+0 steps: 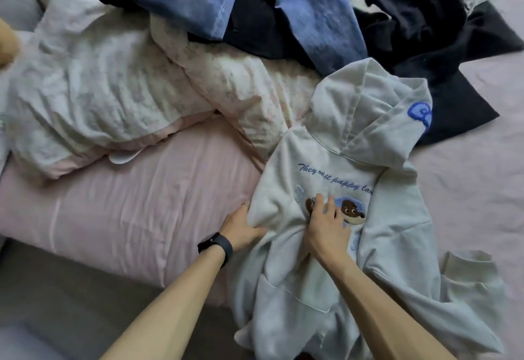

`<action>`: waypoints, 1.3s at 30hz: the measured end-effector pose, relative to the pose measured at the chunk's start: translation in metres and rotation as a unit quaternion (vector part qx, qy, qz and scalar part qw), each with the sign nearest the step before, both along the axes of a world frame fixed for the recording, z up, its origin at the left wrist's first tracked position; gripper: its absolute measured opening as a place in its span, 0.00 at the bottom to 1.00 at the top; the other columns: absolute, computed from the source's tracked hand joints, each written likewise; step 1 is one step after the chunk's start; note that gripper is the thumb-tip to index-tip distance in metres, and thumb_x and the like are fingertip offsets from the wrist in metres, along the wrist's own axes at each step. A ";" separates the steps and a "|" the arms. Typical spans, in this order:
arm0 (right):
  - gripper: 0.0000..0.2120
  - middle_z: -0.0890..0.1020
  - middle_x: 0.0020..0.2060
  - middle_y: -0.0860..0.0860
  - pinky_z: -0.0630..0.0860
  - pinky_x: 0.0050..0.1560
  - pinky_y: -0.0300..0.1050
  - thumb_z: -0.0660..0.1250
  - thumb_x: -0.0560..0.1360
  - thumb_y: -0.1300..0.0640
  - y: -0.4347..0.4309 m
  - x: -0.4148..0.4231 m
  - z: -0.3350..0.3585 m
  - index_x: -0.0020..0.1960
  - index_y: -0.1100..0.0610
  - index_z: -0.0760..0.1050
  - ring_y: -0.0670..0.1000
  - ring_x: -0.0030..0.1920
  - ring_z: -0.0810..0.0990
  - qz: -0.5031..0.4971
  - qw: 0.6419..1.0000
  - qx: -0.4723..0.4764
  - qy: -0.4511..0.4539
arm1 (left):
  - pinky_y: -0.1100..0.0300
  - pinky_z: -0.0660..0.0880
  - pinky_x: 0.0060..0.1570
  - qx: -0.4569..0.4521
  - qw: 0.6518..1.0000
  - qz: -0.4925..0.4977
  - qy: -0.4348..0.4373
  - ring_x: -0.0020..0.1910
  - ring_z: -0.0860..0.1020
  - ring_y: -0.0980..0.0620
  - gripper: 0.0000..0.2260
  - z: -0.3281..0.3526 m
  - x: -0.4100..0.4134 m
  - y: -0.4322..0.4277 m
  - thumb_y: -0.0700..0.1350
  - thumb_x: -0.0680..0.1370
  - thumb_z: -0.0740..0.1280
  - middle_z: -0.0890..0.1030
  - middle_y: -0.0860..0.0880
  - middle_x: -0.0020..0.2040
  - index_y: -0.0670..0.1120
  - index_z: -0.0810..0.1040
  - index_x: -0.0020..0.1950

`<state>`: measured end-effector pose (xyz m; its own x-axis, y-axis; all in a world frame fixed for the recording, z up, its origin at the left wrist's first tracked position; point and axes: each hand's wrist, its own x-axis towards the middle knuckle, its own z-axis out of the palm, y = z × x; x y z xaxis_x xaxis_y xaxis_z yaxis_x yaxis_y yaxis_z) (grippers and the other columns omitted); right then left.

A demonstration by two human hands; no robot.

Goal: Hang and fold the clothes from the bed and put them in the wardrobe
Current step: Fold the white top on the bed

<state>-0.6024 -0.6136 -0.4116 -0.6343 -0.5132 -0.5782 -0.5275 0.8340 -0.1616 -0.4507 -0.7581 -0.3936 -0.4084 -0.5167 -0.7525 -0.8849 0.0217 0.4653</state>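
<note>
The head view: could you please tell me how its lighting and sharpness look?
Head view: soft, even light, no glare; the left hand and right hand on the hoodie are fairly sharp; its blue script is smeared; the far left edge is blurred; the wide lens bows the picture's edges.

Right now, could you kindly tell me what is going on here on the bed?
A person is working on a pale hoodie that lies face up on the pink sheet. The left hand grips the hoodie's side edge, and the right hand presses flat on the chest print. The folding looks barely begun. Jeans and dark clothes lie in a heap beyond the hood, and a flowered quilt lies to the left.
</note>
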 end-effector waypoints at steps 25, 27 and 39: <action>0.37 0.53 0.80 0.62 0.64 0.72 0.61 0.61 0.75 0.52 0.022 0.043 0.010 0.82 0.48 0.52 0.66 0.77 0.57 -0.055 0.998 0.007 0.024 | 0.55 0.77 0.51 -0.049 0.995 0.090 0.010 0.50 0.78 0.50 0.21 -0.010 0.018 -0.006 0.36 0.76 0.61 0.75 0.49 0.62 0.51 0.76 0.66; 0.39 0.50 0.80 0.64 0.61 0.74 0.60 0.63 0.71 0.55 0.009 0.056 0.008 0.81 0.52 0.55 0.66 0.77 0.55 -0.064 0.997 0.013 0.035 | 0.55 0.69 0.65 -0.076 0.987 -0.133 -0.052 0.65 0.69 0.47 0.29 -0.021 0.021 -0.023 0.43 0.74 0.67 0.67 0.50 0.69 0.53 0.66 0.75; 0.40 0.44 0.80 0.64 0.65 0.71 0.60 0.65 0.76 0.48 -0.008 0.073 0.000 0.81 0.53 0.49 0.68 0.75 0.59 -0.064 0.994 0.083 0.024 | 0.54 0.75 0.46 -0.124 0.989 -0.069 0.030 0.47 0.79 0.48 0.07 -0.006 0.050 -0.068 0.54 0.78 0.67 0.79 0.53 0.46 0.52 0.76 0.46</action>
<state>-0.5298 -0.6220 -0.4119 -0.7178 -0.3258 -0.6154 -0.4189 0.9080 0.0079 -0.4007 -0.8259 -0.3996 -0.5280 -0.6189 -0.5816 -0.8364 0.2603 0.4823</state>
